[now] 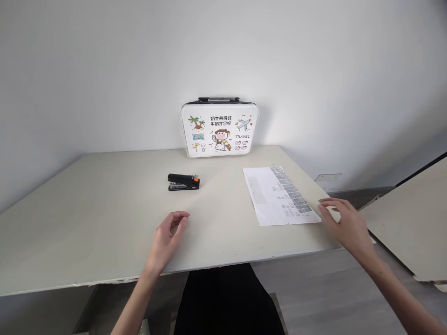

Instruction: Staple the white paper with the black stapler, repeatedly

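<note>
My left hand [168, 238] rests on the tabletop near the front edge, fingers loosely curved, with a gap between thumb and fingers and nothing in it. Beyond it lies a black stapler [183, 182] with an orange button, its jaw slightly apart at the left end. Small grey metal bits show just behind the stapler's right end. At the table's right edge, my right hand [345, 225] is pinched, with a tiny grey piece [321, 201] at the fingertips, too small to name. Just left of that hand is a printed white sheet of paper [265, 209] with a grey table along one side.
A white case [223, 128] with cartoon travel pictures and a black handle stands upright against the wall [122, 70]. The pale table [87, 223] has a chipped front edge. A light panel [415, 223] stands at the right, and a wall socket plate [328, 177] is behind the table.
</note>
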Motion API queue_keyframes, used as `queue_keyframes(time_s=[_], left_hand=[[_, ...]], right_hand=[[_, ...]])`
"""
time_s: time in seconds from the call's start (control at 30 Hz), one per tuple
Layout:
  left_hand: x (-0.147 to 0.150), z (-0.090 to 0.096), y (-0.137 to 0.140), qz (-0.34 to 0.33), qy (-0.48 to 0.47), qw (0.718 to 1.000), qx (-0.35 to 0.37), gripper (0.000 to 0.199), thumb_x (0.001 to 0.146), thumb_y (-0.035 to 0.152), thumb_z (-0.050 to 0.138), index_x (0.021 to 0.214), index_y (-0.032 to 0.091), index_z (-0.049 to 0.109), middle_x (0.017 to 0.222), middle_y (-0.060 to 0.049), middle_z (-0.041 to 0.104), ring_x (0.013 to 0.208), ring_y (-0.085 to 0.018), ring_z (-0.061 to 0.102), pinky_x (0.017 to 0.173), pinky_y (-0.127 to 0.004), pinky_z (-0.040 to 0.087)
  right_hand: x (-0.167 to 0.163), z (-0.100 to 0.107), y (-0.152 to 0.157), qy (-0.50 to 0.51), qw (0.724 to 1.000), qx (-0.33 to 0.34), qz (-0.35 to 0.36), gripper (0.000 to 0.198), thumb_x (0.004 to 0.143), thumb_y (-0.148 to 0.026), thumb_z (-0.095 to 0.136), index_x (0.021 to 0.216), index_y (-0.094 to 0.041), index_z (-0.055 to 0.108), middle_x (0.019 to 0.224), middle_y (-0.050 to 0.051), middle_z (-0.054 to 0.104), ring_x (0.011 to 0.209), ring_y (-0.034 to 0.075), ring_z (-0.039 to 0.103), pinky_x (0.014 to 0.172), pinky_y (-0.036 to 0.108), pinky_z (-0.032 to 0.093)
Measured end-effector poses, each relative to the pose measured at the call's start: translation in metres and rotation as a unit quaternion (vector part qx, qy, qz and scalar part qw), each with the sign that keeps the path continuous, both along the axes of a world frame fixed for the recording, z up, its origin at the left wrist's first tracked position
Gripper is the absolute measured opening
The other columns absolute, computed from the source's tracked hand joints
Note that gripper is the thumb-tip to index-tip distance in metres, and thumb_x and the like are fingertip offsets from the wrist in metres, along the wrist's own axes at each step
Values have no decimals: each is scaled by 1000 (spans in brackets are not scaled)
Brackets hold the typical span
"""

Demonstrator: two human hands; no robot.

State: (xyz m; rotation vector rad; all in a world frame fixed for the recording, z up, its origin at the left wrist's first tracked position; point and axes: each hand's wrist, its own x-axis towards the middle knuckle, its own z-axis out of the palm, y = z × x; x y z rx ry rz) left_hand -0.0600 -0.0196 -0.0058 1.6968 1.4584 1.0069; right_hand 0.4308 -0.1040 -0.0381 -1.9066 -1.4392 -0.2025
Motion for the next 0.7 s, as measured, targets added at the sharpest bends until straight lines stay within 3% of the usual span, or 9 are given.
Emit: queue_keyframes(time_s=[0.07, 0.13, 0.23, 0.37, 0.47, 0.7], left_hand=[[1, 1, -1, 0, 2, 1000, 1, 33, 97, 52, 58, 109, 24, 70, 120, -8, 74, 114, -28, 68, 88, -33, 52], [1, 1, -2, -2, 3, 1000, 0, 31, 98, 51, 58, 107, 24, 70, 117, -7, 74, 111, -27, 68, 87, -32, 51], [0, 2, -4, -7, 12, 1000, 1, 33, 99, 53, 56, 105, 24, 70, 110, -6, 75, 100, -25, 69, 82, -31, 50], [0, 3, -7, -18, 45, 999, 4, 39, 100, 58, 52, 97, 24, 71, 95, -5, 74, 77, -21, 63, 66, -29, 44], [1, 5, -9, -23, 53, 998, 6, 39, 100, 58, 52, 95, 24, 71, 87, -3, 72, 72, -20, 60, 65, -28, 43], [4, 7, -12, -17, 46, 999, 5, 38, 99, 56, 52, 97, 23, 71, 87, -4, 71, 74, -20, 61, 66, -28, 44]], right_hand=[[-38, 9, -2, 76, 995, -19, 69, 33, 97, -54, 55, 101, -25, 70, 113, 13, 75, 90, 29, 73, 57, 35, 51], [-78, 18, -2, 147, 974, -61, 159, 32, 100, -54, 56, 99, -25, 71, 99, 10, 78, 87, 27, 74, 52, 30, 49], [-134, 27, 3, 244, 925, -110, 269, 34, 104, -52, 52, 91, -25, 68, 83, 5, 75, 77, 22, 73, 58, 30, 52], [-187, 30, 19, 327, 858, -143, 370, 36, 105, -53, 49, 91, -24, 64, 84, 3, 74, 67, 18, 70, 63, 31, 55], [-206, 27, 29, 347, 833, -160, 400, 37, 105, -54, 49, 90, -23, 63, 85, 3, 74, 65, 17, 69, 60, 30, 53], [-207, 19, 29, 347, 836, -172, 388, 36, 105, -53, 50, 91, -23, 64, 86, 3, 74, 68, 17, 68, 64, 30, 52]])
